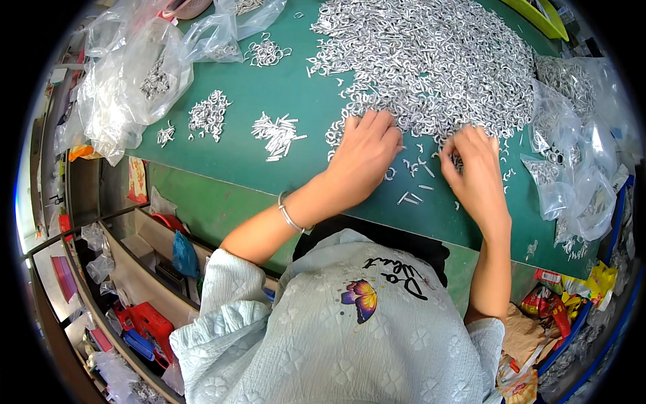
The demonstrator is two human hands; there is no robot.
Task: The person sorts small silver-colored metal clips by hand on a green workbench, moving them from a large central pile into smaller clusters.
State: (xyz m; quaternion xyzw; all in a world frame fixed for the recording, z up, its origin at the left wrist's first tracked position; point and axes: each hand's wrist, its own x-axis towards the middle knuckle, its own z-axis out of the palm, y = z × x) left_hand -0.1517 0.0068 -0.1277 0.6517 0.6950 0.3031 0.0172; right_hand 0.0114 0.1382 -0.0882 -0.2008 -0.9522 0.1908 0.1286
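A broad heap of small silvery metal pieces (424, 54), many of them curved, covers the far middle of the green table (222, 158). My left hand (367, 151) rests at the heap's near edge, its fingers bent and closed, the tips hidden. To its right, my right hand (473, 165) curls its fingers down at the same edge; a few pieces show beside its thumb, but what the fingers grip is hidden. Between the hands lie scattered loose pieces (418, 165) and several short pins (409, 198).
Smaller piles sit to the left: straight pins (277, 137), curved pieces (210, 114) and rings (267, 52). Clear plastic bags (108, 94) lie at far left, and bags of parts (579, 148) at right. A yellow-green tray (542, 17) stands at the far right corner.
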